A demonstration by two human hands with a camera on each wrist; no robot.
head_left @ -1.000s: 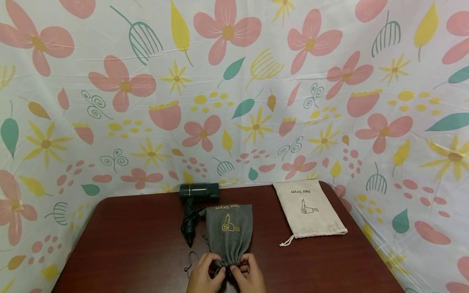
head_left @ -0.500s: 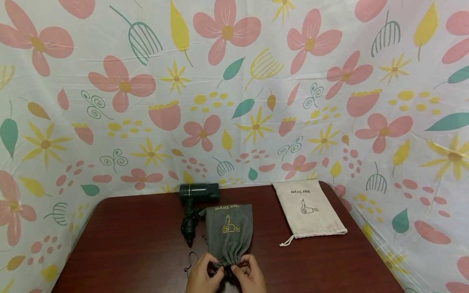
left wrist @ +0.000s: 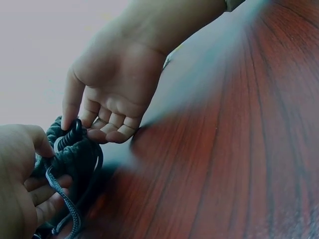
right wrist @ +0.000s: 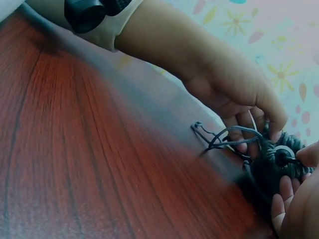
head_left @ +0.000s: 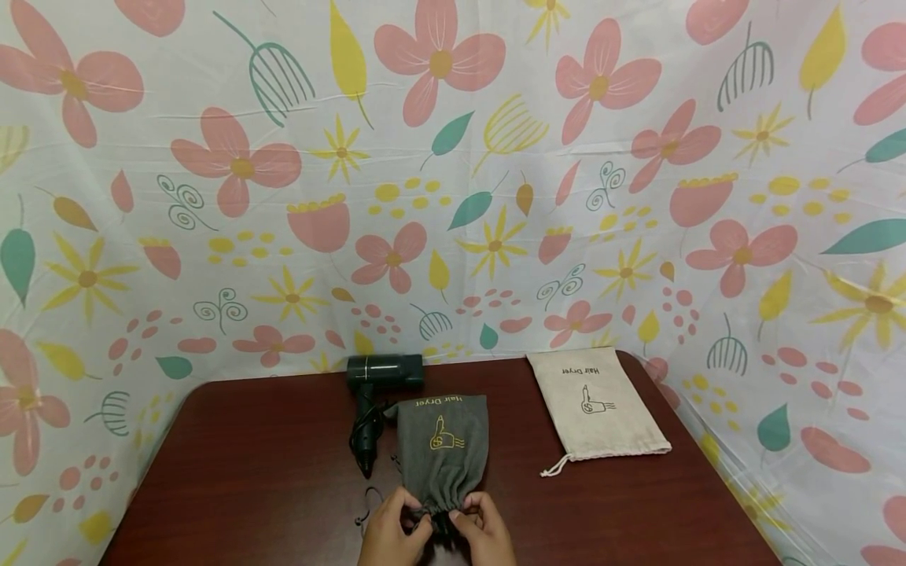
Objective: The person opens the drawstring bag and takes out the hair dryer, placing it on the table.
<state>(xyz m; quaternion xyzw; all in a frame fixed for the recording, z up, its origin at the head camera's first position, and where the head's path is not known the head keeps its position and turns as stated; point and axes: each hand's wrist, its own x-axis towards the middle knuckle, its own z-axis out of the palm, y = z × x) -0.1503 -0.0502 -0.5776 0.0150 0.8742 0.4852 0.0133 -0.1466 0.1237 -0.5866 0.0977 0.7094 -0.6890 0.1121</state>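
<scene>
A grey drawstring bag (head_left: 444,440), embroidered "Hair Dryer" in yellow, lies in the middle of the dark red table, its gathered neck toward me. My left hand (head_left: 396,528) pinches the left side of the neck, while my right hand (head_left: 487,531) pinches the right side. In the left wrist view, a black ribbed piece with a loop (left wrist: 73,133) pokes from the bag's mouth; the rest of it is hidden inside. Grey drawcord (right wrist: 239,138) hangs in loops beside the left hand.
Behind and left of the bag lies a dark green hair dryer (head_left: 385,372), its cord bundled at the handle. A cream "Hair Dryer" drawstring bag (head_left: 602,409) lies flat at the back right. A floral curtain (head_left: 453,196) stands along the table's far edge.
Both hands stay at the bag's neck. The gathers have shifted slightly, and more of the black piece shows between the thumbs.
</scene>
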